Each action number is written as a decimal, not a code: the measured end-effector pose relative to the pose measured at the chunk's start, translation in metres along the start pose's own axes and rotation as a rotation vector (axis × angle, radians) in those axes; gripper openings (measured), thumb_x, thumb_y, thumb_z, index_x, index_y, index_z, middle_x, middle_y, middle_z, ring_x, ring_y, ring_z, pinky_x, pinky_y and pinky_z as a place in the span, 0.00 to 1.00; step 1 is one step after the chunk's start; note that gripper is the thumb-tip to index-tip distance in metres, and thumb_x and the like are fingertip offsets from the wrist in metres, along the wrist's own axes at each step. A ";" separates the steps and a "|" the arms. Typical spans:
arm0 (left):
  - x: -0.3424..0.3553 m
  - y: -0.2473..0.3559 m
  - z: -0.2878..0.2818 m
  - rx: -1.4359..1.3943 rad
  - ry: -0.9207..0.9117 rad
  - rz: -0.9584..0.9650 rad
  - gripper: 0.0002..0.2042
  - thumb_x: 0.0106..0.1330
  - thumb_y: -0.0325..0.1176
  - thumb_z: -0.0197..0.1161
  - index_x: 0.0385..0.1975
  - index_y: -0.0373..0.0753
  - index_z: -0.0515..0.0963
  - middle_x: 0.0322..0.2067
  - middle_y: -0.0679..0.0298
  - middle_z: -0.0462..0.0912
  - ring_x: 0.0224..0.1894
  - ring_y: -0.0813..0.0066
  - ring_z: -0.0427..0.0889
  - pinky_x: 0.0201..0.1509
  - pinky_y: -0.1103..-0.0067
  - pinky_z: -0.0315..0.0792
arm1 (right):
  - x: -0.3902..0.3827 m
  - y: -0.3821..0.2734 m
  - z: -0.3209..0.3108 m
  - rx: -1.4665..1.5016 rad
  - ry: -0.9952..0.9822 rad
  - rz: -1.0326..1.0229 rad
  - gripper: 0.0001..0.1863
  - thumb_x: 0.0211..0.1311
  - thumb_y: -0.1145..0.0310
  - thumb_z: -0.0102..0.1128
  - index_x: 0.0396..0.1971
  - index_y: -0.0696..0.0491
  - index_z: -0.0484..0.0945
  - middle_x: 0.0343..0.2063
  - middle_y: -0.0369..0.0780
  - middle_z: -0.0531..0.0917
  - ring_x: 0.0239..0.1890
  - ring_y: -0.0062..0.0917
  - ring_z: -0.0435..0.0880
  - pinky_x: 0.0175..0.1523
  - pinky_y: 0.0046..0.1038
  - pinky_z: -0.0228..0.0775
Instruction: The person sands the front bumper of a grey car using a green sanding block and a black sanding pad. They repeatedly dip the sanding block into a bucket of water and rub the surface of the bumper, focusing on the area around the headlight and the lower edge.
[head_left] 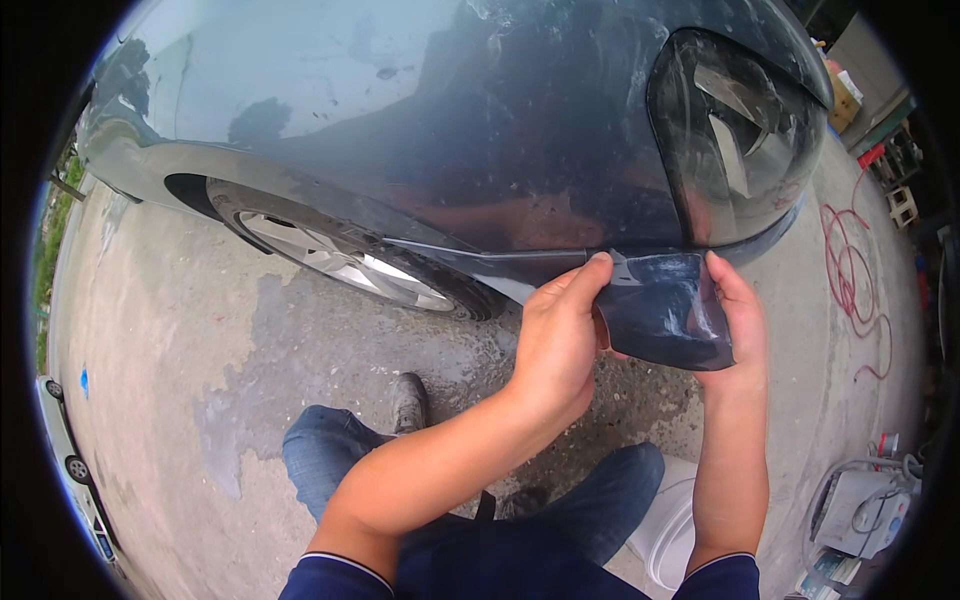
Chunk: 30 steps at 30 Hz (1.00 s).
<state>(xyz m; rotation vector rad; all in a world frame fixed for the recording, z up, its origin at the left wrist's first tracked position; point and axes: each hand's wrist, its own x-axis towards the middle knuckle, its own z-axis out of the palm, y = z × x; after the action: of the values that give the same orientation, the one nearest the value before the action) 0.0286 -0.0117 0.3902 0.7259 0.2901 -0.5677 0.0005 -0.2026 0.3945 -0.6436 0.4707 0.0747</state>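
I'm seeing a dark blue-grey car (480,130), a matching glossy film (665,310), a silver wheel (340,260), a red hose (850,270) lying on grey concrete (170,330), blue jeans (330,450), and a white bucket (670,530).

Brown cardboard box (843,103): top right, behind car, near rim; boxy, tan, one face lit, contents unseen.

Flat printed packets (826,572): bottom right corner on concrete ground, just beside grey-white machine; pale with blue-green patches, partly cut by rim, too small to tell more.

No screens or signs visible. No labels legible.
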 end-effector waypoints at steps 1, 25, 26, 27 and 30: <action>-0.003 0.006 -0.008 0.016 0.065 0.033 0.12 0.73 0.39 0.63 0.41 0.35 0.82 0.39 0.63 0.86 0.41 0.74 0.84 0.50 0.77 0.74 | 0.000 0.009 0.009 0.016 0.006 0.018 0.19 0.76 0.61 0.50 0.51 0.62 0.78 0.46 0.49 0.87 0.47 0.38 0.89 0.56 0.40 0.82; 0.004 -0.020 0.028 0.068 0.061 0.070 0.12 0.73 0.39 0.63 0.42 0.36 0.81 0.40 0.62 0.86 0.43 0.71 0.85 0.51 0.74 0.77 | 0.013 -0.035 -0.028 -0.264 0.060 -0.111 0.14 0.72 0.64 0.60 0.41 0.63 0.83 0.36 0.43 0.88 0.35 0.27 0.89 0.42 0.30 0.82; 0.009 -0.027 0.032 0.078 0.065 0.072 0.12 0.73 0.39 0.62 0.42 0.35 0.81 0.39 0.62 0.86 0.42 0.72 0.85 0.51 0.74 0.77 | 0.014 -0.043 -0.033 -0.304 0.073 -0.124 0.14 0.71 0.64 0.60 0.41 0.63 0.83 0.35 0.43 0.88 0.34 0.27 0.89 0.42 0.30 0.82; 0.014 -0.034 0.035 0.089 0.072 0.075 0.11 0.74 0.39 0.61 0.41 0.35 0.81 0.39 0.62 0.87 0.42 0.72 0.85 0.51 0.75 0.77 | 0.016 -0.051 -0.039 -0.343 0.082 -0.135 0.14 0.71 0.64 0.61 0.40 0.63 0.83 0.35 0.43 0.88 0.34 0.27 0.88 0.42 0.30 0.82; 0.028 -0.056 0.053 0.129 0.056 0.087 0.12 0.76 0.39 0.59 0.37 0.37 0.81 0.33 0.64 0.86 0.32 0.76 0.83 0.38 0.78 0.76 | 0.026 -0.078 -0.062 -0.389 0.104 -0.165 0.14 0.70 0.63 0.63 0.39 0.61 0.83 0.34 0.43 0.88 0.33 0.27 0.88 0.41 0.30 0.82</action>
<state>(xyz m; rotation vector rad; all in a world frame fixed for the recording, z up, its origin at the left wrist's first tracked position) 0.0218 -0.0933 0.3861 0.8761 0.2743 -0.4867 0.0157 -0.3042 0.3829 -1.0698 0.5060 -0.0248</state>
